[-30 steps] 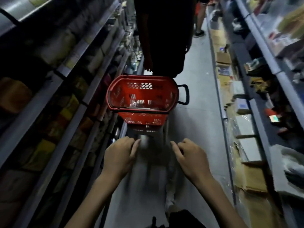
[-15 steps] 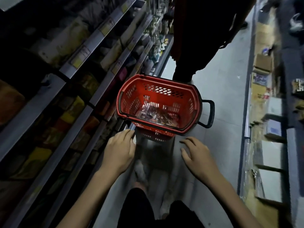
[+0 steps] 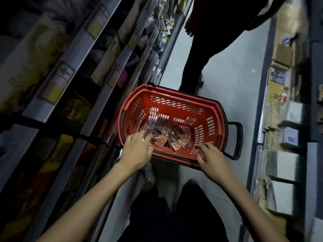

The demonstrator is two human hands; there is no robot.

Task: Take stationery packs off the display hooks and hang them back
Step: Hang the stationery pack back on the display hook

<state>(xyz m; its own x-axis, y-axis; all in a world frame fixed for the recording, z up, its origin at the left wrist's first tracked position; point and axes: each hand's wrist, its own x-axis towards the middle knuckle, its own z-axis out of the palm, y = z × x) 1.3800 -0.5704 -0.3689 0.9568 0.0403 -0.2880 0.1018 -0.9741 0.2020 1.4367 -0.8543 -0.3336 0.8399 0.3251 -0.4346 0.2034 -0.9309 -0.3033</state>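
A red plastic shopping basket (image 3: pixel 174 92) sits on the aisle floor in front of me. Several clear stationery packs (image 3: pixel 174 135) with pink and dark contents lie in a heap on its bottom. My left hand (image 3: pixel 138 151) reaches over the near left rim, its fingers stretched out and touching the nearest clear pack. My right hand (image 3: pixel 211 158) rests with spread fingers on the near right rim and inner wall, holding nothing. No display hooks can be made out in this dark view.
Stocked shelves (image 3: pixel 87 84) line the left side, close to the basket. The basket's black handle (image 3: pixel 237 140) sticks out to the right. A person in dark clothes (image 3: pixel 197 67) stands just beyond the basket. Boxes (image 3: pixel 283 165) fill low shelves on the right.
I have come up to the basket and the view has tipped down onto it. Both hands moved forward: the left went into the basket onto the packs, the right onto the near rim.
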